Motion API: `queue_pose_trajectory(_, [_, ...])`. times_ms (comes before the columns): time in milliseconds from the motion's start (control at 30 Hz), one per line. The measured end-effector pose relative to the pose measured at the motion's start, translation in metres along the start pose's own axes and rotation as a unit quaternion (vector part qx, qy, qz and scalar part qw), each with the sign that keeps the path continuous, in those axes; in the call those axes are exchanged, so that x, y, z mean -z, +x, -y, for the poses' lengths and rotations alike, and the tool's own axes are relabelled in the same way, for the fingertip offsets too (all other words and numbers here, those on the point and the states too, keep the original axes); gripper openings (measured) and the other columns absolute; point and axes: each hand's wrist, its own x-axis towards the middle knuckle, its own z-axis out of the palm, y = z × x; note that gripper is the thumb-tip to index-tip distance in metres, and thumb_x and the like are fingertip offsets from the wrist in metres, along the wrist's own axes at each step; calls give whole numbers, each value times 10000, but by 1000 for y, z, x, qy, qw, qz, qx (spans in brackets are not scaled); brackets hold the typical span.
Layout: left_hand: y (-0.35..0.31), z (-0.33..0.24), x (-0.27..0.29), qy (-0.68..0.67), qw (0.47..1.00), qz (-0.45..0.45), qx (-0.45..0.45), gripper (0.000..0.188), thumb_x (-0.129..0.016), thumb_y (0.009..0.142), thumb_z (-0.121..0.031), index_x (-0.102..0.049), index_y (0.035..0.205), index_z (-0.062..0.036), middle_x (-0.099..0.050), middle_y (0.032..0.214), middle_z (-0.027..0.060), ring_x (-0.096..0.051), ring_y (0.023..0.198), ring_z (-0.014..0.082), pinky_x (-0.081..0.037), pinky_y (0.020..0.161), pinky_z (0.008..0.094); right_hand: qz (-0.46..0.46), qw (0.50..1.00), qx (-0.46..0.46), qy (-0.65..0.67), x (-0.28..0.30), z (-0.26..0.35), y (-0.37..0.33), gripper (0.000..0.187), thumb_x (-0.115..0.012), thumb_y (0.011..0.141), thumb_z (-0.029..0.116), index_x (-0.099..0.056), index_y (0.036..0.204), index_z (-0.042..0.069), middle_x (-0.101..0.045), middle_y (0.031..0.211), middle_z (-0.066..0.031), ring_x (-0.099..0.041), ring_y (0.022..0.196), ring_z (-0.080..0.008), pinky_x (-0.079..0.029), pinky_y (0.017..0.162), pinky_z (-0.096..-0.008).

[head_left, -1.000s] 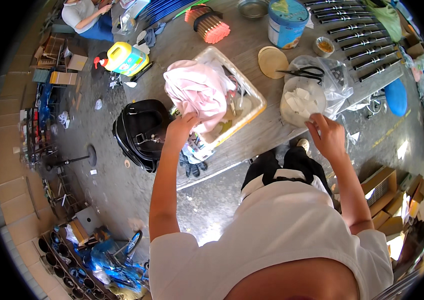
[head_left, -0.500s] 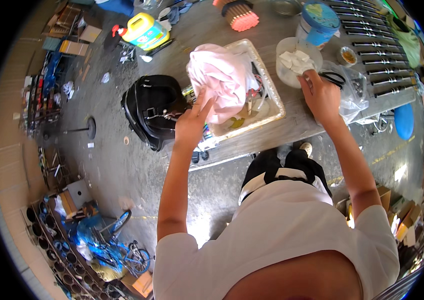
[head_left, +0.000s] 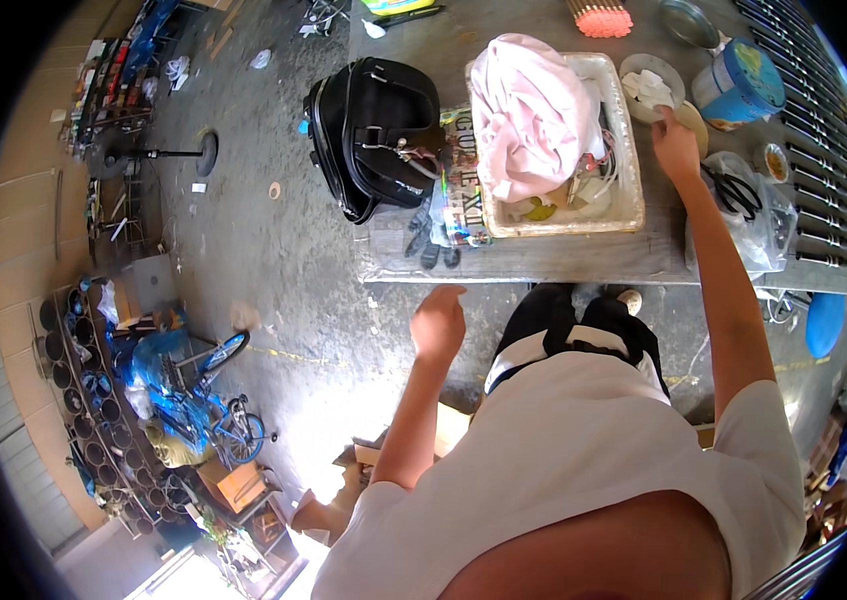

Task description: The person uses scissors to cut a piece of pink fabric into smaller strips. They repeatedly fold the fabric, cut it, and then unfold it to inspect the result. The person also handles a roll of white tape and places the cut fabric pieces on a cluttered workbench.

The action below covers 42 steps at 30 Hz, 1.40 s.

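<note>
My left hand (head_left: 441,322) hangs in the air in front of the table's near edge. Its fingers are curled, the index a little out, and nothing shows in it. My right hand (head_left: 677,148) has its fingertips at the near rim of a translucent plastic tub (head_left: 631,66) holding white pieces (head_left: 649,88). A pale round shape (head_left: 692,126) shows beside that hand; whether it belongs to the tub I cannot tell. Left of the tub, a pink cloth (head_left: 531,118) is heaped in a whitish tray (head_left: 631,190) over loose small parts.
A black bag (head_left: 372,140) and dark gloves (head_left: 432,240) lie left of the tray. Black-handled scissors (head_left: 734,192) rest on a clear plastic bag (head_left: 759,235). A blue bucket (head_left: 739,85) and rows of dark rods (head_left: 824,180) occupy the right side.
My left hand has left the pink cloth and drawn back past the table's edge, its fingers curling. The right hand stays by the tub, which now sits differently. The view has turned.
</note>
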Motion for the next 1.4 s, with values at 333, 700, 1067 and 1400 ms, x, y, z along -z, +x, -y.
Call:
queue_pose_trajectory(333, [59,-8,-8,-167,985,-45,13,159,-537,828,-15,-633,947,-60,-623,823,101,-597,638,221,-467,564,304,-19,997,65,46,48,22,-100,302,-531,827,110,-511,1128,119,-625,760,-139,-599,624,-351,-485,558,-448])
queue_pose_trajectory(700, [88,-107,-19,-150,949,85,-262,240,-514,742,75,-609,933,-36,-618,880,127,-609,809,309,-489,697,363,-274,939,-207,-1,122,-74,-214,397,-613,800,165,-499,1166,63,-511,1136,-166,-485,1054,-361,-396,898,-417])
queue_pose_trajectory(1067, [50,-189,-67,-224,929,265,-131,211,-560,837,-41,-568,1048,-44,-560,1027,124,-617,814,232,-507,657,302,-298,866,-262,304,99,-231,-173,503,-451,928,412,-418,1337,123,-445,1311,-186,-424,1206,-321,-329,1005,-377])
queue_pose_trajectory(1400, [41,-264,-150,-335,878,333,77,590,-668,824,-215,-356,1280,-10,-364,1283,171,-546,1027,223,-557,694,308,-244,913,-177,276,87,-238,-155,392,-524,889,350,-538,1233,163,-472,1264,-133,-451,1156,-309,-311,1005,-394])
